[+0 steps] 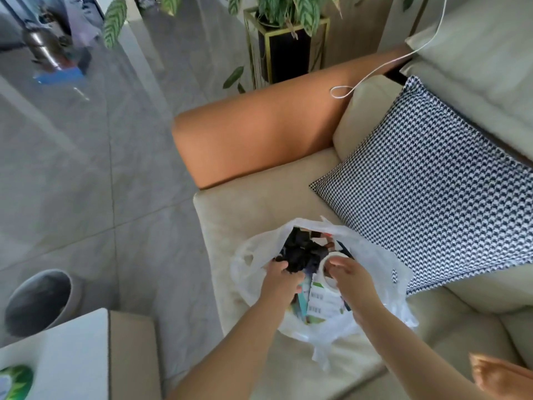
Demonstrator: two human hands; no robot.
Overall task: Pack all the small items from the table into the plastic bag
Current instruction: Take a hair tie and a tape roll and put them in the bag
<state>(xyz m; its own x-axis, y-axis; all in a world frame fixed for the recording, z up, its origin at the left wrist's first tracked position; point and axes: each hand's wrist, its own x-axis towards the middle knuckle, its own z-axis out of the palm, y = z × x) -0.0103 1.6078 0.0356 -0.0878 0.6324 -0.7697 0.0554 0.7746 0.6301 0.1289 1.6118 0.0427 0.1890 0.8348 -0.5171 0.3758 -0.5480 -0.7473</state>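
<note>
A translucent white plastic bag (372,264) sits open on the cream sofa seat. Inside it lie a heap of dark items (302,252) and white packets with barcode labels (323,303). My left hand (281,280) reaches into the bag's mouth, its fingers curled around dark stuff at the left side. My right hand (350,280) holds a white tape roll (327,268) at its rim, just over the bag's opening.
A houndstooth cushion (427,183) leans right beside the bag. The orange armrest (259,134) lies behind it. A white table corner (72,353) with a green-labelled item (16,381) is at lower left, a grey bin (40,301) beside it on the tiled floor.
</note>
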